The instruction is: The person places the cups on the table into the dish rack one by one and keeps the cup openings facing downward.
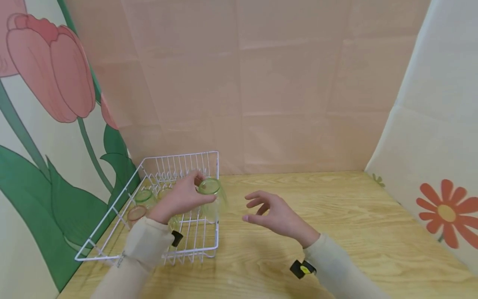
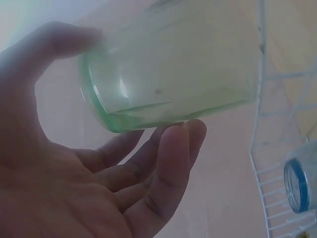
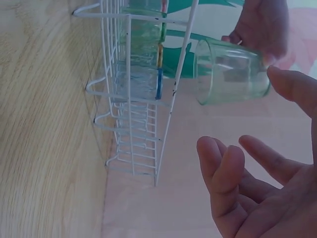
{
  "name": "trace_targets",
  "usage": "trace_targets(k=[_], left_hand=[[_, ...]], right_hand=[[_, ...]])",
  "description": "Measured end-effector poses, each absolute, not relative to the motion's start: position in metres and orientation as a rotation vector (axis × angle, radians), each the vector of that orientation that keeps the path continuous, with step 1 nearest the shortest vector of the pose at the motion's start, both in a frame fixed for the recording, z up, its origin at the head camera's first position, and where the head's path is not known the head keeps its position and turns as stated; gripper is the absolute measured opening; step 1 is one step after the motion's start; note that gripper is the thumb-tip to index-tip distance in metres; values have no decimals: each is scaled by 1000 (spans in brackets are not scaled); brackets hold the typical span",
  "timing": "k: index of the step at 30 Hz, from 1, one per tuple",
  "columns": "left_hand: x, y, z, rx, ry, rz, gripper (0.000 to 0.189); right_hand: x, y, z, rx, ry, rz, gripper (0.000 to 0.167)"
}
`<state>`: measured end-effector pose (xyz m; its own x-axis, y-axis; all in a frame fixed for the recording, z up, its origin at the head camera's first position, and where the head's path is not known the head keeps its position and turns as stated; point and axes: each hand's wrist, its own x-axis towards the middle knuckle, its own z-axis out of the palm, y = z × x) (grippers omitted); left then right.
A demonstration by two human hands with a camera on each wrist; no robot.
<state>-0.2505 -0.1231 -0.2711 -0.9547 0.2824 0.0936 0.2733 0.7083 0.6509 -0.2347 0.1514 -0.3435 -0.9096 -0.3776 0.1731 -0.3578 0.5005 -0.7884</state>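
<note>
My left hand [image 1: 183, 196] holds a clear green-tinted glass [image 1: 211, 201] near its base, thumb on one side and fingers on the other. The glass is upside down, its wide mouth facing down, above the right edge of the white wire dish rack [image 1: 218, 245]. To the right, apart from the glass, my right hand [image 1: 276, 214] hovers over the table with its fingers loosely bent and nothing in them. Inside the rack stand other upturned glasses: a green one [image 1: 144, 196], a pinkish one [image 1: 137, 212] and a blue-based one [image 3: 159, 83].
The rack stands at the left of the wood-grain table [image 1: 336, 207]. Behind is a pinkish-brown cloth backdrop [image 1: 280, 83]. A tulip-print panel [image 1: 52, 74] borders the left side, and a white panel with a red flower [image 1: 446, 212] the right.
</note>
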Motion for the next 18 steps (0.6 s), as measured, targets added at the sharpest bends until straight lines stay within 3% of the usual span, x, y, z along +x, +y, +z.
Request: trace_targets(k=[11,18], left_hand=[[-268,-150,-272,329,2951,866,62],[-275,-157,-283,242,2833,873,63]], right_hand=[[-237,156,-346,-627,2717,-1422,48],[-237,154,-346,-596,2716,-1477,51]])
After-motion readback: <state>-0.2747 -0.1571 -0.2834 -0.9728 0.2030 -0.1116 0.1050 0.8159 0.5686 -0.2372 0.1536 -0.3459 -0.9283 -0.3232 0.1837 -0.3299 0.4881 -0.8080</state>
